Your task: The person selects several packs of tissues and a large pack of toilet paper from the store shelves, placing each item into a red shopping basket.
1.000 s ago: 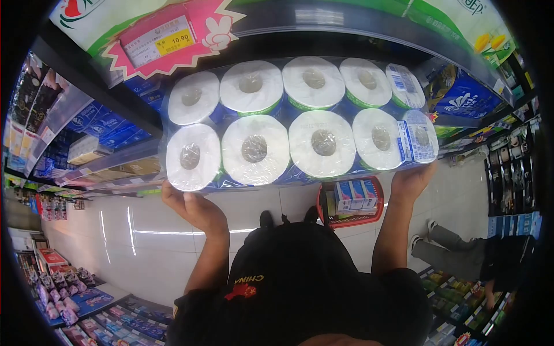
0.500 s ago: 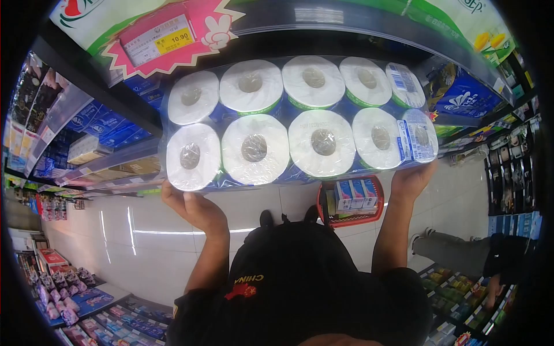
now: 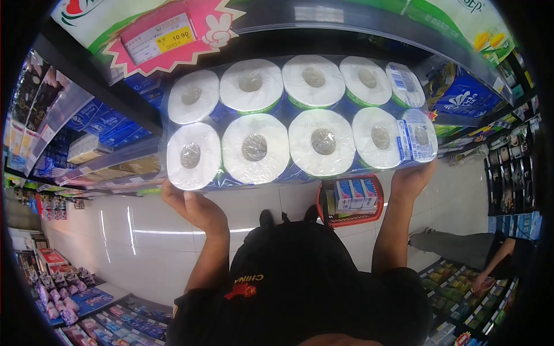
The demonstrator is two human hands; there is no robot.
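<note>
A large pack of toilet paper [image 3: 288, 141] spans the space between my hands, its white roll ends showing through clear plastic wrap in two rows. My left hand [image 3: 196, 209] grips its lower left corner, thumb at the near edge and the other fingers partly hidden. At the lower right corner, my right hand [image 3: 414, 179] supports the pack from beneath, with most fingers out of sight. The far side of the pack lies close to the dark shelf gap under a pink price sign [image 3: 173, 37].
A red shopping basket [image 3: 378, 216] with boxed goods stands on the tiled floor [image 3: 167, 242] near my feet. Stocked shelves [image 3: 109, 167] run along the left. Blue packs [image 3: 461, 95] sit on the right shelf. Another person [image 3: 461, 248] is at the lower right, beside a display.
The pack and both my hands stay almost still. At the lower right, the other person has shifted, and their arm now reaches toward the display goods.
</note>
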